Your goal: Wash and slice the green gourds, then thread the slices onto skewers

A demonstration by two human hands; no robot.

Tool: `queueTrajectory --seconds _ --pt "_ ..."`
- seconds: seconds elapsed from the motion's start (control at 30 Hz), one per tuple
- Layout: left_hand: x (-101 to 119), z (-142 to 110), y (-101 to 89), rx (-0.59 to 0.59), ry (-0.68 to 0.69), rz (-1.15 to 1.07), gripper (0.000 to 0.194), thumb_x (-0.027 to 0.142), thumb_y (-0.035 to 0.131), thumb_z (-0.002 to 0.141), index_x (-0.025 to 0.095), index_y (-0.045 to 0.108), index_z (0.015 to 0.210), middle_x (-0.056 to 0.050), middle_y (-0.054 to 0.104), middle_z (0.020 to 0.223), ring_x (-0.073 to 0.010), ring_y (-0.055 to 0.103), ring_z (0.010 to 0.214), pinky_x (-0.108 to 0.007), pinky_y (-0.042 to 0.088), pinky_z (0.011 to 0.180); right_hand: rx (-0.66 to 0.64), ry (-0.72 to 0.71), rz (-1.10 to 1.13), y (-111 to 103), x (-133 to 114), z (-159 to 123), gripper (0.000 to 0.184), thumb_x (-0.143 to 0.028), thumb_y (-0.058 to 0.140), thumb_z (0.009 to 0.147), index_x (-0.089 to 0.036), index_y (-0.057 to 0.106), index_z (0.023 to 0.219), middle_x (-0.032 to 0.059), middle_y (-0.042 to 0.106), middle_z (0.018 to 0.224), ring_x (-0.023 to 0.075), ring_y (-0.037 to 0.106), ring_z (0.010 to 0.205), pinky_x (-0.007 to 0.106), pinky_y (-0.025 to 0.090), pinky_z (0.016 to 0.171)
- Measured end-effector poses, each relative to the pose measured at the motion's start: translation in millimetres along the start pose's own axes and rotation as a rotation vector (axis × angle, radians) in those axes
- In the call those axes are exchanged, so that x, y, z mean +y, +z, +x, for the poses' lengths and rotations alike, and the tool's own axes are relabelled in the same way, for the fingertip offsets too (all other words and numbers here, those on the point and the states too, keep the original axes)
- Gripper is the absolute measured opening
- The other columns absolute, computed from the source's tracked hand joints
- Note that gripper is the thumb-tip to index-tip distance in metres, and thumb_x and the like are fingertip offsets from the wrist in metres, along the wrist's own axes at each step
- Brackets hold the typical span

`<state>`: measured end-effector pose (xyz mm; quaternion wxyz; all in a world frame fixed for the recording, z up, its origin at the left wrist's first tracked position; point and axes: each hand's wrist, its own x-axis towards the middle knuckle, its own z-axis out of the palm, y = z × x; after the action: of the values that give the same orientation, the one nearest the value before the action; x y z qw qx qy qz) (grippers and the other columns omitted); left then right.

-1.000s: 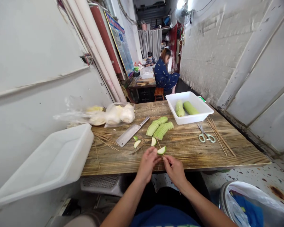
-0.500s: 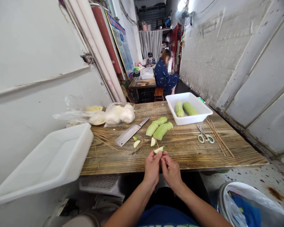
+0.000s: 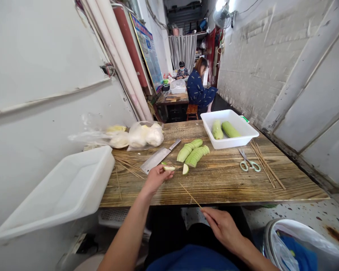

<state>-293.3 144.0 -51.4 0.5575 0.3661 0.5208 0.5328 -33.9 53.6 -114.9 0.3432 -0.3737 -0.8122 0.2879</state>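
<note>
My left hand [image 3: 156, 178] reaches over the table, fingers closed on a pale green-edged squash slice [image 3: 168, 168], close to the cleaver [image 3: 156, 159]. Low at the table's front edge, my right hand [image 3: 222, 225] pinches a thin bamboo skewer [image 3: 191, 196] that points up and left. The visible length of this skewer is bare. A cut squash wedge [image 3: 185, 169] lies right of my left hand. Behind it are two rows of sliced green squash [image 3: 197, 156]. A small green piece [image 3: 164, 163] shows just beyond my left fingers.
At the back right, a white tray [image 3: 250, 134] holds two whole squashes. Scissors [image 3: 249, 162] and loose skewers [image 3: 267, 167] lie right. More skewers [image 3: 130, 162], bagged white items [image 3: 145, 135] and a white tub [image 3: 56, 192] are left. Two people sit in the background.
My hands have parted: the left moved forward and left, the right drew back and right with the skewer. The slice seen at the skewer no longer shows on it.
</note>
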Motion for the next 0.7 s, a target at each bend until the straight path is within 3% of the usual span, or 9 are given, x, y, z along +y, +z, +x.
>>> queueTrajectory --seconds 0.1,0.2,0.3,0.43,0.6,0.7 --pt "7.7 -5.5 -1.5 -0.286 -0.055 0.205 0.019 0.018 0.076 0.061 0.012 0.067 0.077 -0.004 0.067 0.067 -0.0135 0.062 0.060 -0.023 0.049 0.059 0.060 -0.009 -0.052 -8.1 6.5 4.5 0.030 -0.021 0.040 0.092 -0.023 0.062 0.114 0.0059 0.070 0.104 0.0174 0.067 0.090 0.028 0.053 0.080" --pt "12.8 -12.3 6.1 -0.477 -0.052 0.310 0.014 0.019 0.073 0.066 0.013 0.069 0.078 -0.002 0.064 0.066 -0.0100 0.057 0.057 -0.019 0.045 0.056 0.137 0.015 -0.116 -9.2 9.5 12.3 0.029 -0.022 0.042 0.092 -0.022 0.064 0.111 0.0061 0.070 0.103 0.0184 0.068 0.090 0.030 0.054 0.082" --pt "12.3 -17.9 14.2 -0.500 -0.070 0.215 0.015 0.022 0.072 0.068 0.014 0.068 0.080 -0.004 0.065 0.076 -0.0123 0.060 0.067 -0.022 0.048 0.064 0.146 0.027 -0.126 -7.9 9.1 15.8 0.029 -0.022 0.043 0.091 -0.022 0.065 0.110 0.0058 0.070 0.103 0.0184 0.068 0.090 0.031 0.054 0.082" --pt "4.3 -19.9 19.2 -0.461 -0.149 -0.014 0.023 0.024 0.072 0.068 0.015 0.064 0.087 -0.010 0.064 0.097 -0.0223 0.063 0.092 -0.034 0.051 0.076 0.157 0.025 -0.088 -6.7 7.1 14.8 0.029 -0.022 0.043 0.091 -0.023 0.065 0.109 0.0052 0.071 0.102 0.0180 0.068 0.089 0.031 0.054 0.082" --pt "2.6 -16.2 19.0 -0.533 -0.122 0.086 0.046 0.025 0.071 0.071 0.017 0.054 0.113 -0.006 0.064 0.078 -0.0171 0.065 0.070 -0.027 0.050 0.064 0.197 0.047 -0.116 -8.1 9.3 12.7 0.029 -0.023 0.042 0.091 -0.022 0.065 0.109 0.0055 0.071 0.101 0.0186 0.068 0.088 0.031 0.055 0.080" --pt "6.7 -14.3 18.8 -0.567 -0.096 0.149 0.044 0.026 0.070 0.071 0.018 0.053 0.112 -0.004 0.062 0.075 -0.0164 0.064 0.066 -0.026 0.050 0.061 0.202 0.056 -0.149 -9.0 13.2 11.4 0.029 -0.023 0.042 0.091 -0.022 0.066 0.107 0.0054 0.071 0.100 0.0186 0.068 0.088 0.030 0.055 0.079"
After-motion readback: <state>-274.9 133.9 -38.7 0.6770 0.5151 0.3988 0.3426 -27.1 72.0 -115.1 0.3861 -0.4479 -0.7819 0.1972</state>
